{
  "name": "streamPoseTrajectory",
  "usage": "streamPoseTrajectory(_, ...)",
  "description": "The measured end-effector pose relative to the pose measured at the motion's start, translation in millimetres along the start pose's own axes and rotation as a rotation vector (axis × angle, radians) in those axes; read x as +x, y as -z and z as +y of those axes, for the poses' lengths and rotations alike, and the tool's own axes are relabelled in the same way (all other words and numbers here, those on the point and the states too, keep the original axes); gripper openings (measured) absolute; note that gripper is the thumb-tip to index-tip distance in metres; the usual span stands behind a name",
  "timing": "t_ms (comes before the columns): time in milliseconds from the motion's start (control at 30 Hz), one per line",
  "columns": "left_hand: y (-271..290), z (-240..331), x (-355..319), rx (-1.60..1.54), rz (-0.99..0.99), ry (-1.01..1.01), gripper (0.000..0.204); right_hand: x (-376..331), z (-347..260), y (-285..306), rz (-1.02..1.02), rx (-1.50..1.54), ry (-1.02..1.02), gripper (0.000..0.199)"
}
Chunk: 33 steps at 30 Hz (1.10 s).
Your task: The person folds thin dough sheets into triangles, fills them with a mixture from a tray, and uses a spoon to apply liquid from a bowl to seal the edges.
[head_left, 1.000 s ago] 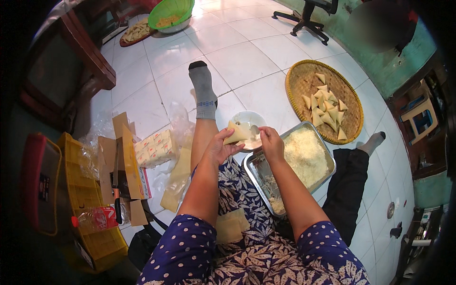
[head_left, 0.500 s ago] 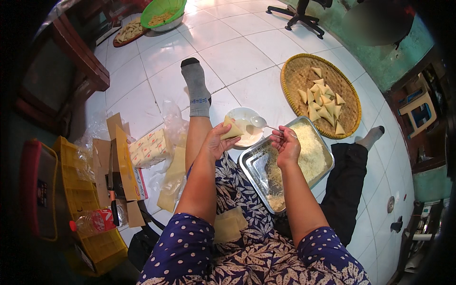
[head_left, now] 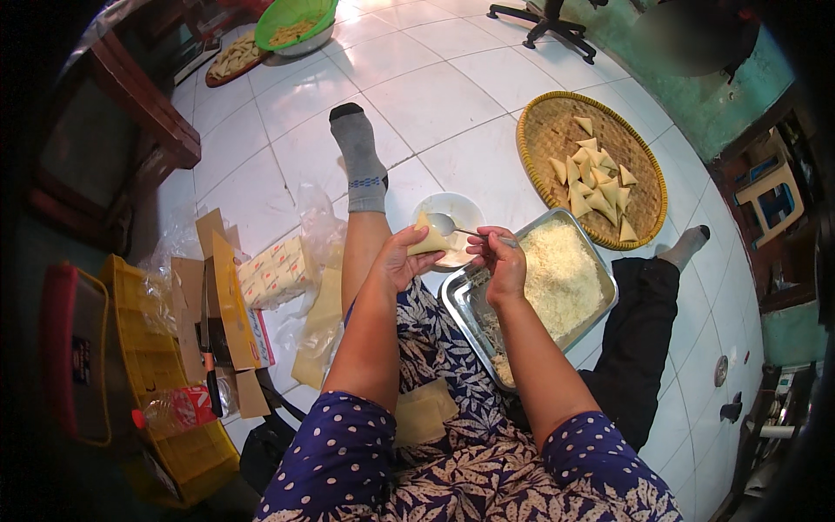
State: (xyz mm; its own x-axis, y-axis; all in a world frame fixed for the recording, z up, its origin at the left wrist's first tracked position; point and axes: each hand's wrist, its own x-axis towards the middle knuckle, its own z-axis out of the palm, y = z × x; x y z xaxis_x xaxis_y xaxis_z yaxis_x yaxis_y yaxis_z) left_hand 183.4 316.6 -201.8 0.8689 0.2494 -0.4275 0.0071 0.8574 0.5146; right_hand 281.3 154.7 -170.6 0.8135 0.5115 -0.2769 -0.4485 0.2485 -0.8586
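My left hand (head_left: 403, 258) is closed on a pale folded pastry wrapper (head_left: 428, 238). In my right hand (head_left: 500, 263) is a metal spoon (head_left: 444, 224), its bowl touching the wrapper's upper edge. Behind both hands stands a white bowl (head_left: 463, 205) with pale paste in it, partly hidden. To the right, below my right hand, lies a metal tray (head_left: 468, 333) heaped with shredded white cheese or similar filling (head_left: 559, 274). Some flat wrapper sheets (head_left: 424, 412) rest on my lap.
A round woven tray (head_left: 546, 117) at the right holds several folded triangles (head_left: 600, 204). At the left are a wrapped package (head_left: 277, 271), an opened carton (head_left: 228, 291), a knife (head_left: 210, 383), a plastic bottle (head_left: 178, 406) and a yellow crate (head_left: 143, 348). A green basket (head_left: 323, 10) stands far off.
My right hand has moved left, bringing the spoon from over the bowl to the wrapper. My left hand stays in nearly the same place, still holding the wrapper.
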Motion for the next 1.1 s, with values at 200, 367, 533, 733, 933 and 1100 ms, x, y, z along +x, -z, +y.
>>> streamPoseTrajectory(200,3.1,-1.0,1.7,-0.024,-0.028,-0.046,0.041,-10.5,2.7,17.9,0.123,0.148,-0.124,0.020)
streamPoseTrajectory(367,1.0,-1.1,0.5,-0.030,-0.026,-0.052,0.041,-9.9,5.7,44.8,0.208,0.378,-0.212,0.024)
streamPoseTrajectory(533,1.8,0.5,0.6,-0.023,-0.056,-0.054,0.041,-12.8,11.8,29.1,0.193,0.355,-0.294,0.025)
streamPoseTrajectory(733,2.3,-0.8,0.2,-0.033,-0.059,-0.066,0.039,-14.0,16.6,31.3,0.170,0.290,-0.241,0.028)
streamPoseTrajectory(933,-1.6,1.0,-6.2,-0.043,-0.050,-0.086,0.039,-31.9,1.1,30.8,0.114,-0.040,-0.372,0.059)
streamPoseTrajectory(1100,7.7,-0.4,-2.6,-0.020,0.004,-0.074,0.035,-101.2,-33.1,61.1,-0.064,-0.319,-0.208,0.056)
